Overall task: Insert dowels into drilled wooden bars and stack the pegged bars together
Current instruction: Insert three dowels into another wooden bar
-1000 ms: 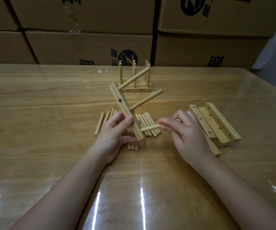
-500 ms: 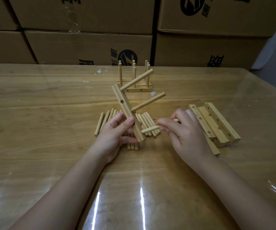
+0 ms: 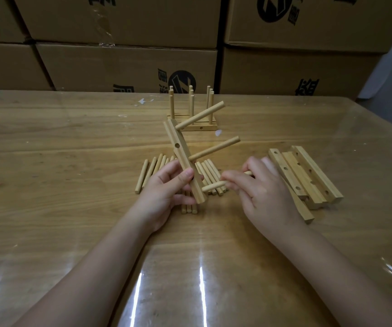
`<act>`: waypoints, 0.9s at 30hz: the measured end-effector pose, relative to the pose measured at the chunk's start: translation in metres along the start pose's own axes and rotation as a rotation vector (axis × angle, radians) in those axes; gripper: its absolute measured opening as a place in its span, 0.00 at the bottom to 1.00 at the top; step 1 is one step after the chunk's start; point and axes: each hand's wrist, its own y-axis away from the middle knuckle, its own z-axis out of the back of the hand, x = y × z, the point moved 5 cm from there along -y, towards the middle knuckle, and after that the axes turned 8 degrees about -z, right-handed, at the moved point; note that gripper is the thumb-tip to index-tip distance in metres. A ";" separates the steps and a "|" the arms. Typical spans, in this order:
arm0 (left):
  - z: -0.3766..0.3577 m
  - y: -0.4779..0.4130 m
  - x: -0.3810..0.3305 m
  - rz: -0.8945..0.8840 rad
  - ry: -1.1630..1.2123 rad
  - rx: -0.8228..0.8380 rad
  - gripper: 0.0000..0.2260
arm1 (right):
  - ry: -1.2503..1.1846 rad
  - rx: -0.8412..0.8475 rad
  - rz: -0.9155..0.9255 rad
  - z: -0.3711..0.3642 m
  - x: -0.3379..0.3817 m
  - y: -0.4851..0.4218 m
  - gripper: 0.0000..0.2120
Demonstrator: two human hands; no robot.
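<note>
Far behind the held bar (image 3: 182, 159), cardboard boxes (image 3: 128, 67) stand as a wall. Under the bar is the worktop (image 3: 48, 185), w/ a glossy cover. Right of the bar, well apart, lies a pile of drilled bars (image 3: 308, 178), no dowels in them. Just behind the bar's top end stands the pegged stack (image 3: 192, 125), its dowels upright. Below & behind the bar lie the loose dowels (image 3: 152, 168), flat, approx. parallel.

The bar itself is off the worktop & tilted: top end away & a bit left, low end toward the person. Two seated dowels (image 3: 213, 149) point from it up & right. The left hand (image 3: 166, 194) grasps the bar's lower half, thumb across the front. The right hand (image 3: 263, 192) pinches one free dowel (image 3: 213, 185), almost level, long axis left-right, its left tip just beside the bar's low end.

So the right hand is nearer for the push. I judge the tip must line up w/ the last hole, which I cannot see.
</note>
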 end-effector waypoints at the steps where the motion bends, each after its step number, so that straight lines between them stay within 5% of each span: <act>1: 0.000 0.000 0.000 0.001 0.002 0.001 0.12 | -0.002 0.009 -0.004 -0.001 0.000 0.000 0.09; 9: -0.004 0.001 -0.002 0.007 -0.014 0.011 0.14 | -0.288 0.116 -0.185 -0.010 -0.009 0.006 0.15; 14: 0.000 0.000 0.000 0.019 0.044 -0.035 0.13 | -0.537 0.003 -0.331 -0.005 -0.023 0.008 0.14; 27: 0.000 0.002 -0.002 0.040 0.101 -0.049 0.09 | -0.358 0.001 -0.209 -0.007 -0.030 0.001 0.14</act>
